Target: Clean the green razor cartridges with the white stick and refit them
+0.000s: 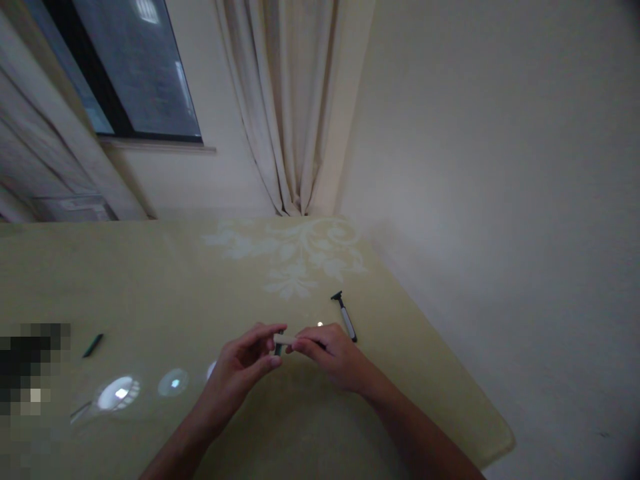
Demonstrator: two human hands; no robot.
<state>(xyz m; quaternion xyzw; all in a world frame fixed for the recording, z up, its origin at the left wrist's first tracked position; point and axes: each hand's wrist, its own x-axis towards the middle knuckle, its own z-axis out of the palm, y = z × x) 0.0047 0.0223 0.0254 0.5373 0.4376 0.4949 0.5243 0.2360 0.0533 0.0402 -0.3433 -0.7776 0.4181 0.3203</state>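
Over the near part of the table, my left hand (243, 357) pinches a small dark green strip (279, 349) upright between thumb and fingertips. My right hand (327, 350) is closed around a pale, narrow piece (284, 340), whose end lies across the dark strip. Whether the two pieces are joined or only touching, I cannot tell; my right fingers cover most of the pale one. Just beyond my right hand lies a razor (346, 319) with a dark head and a grey handle, its head pointing away from me.
The glossy yellowish table (430, 373) ends in a rounded corner at the right, beside a plain wall (500, 200). A small dark green bar (93, 345) lies on the left side. Curtains (285, 100) and a window (140, 67) are behind. Lamp reflections show on the tabletop.
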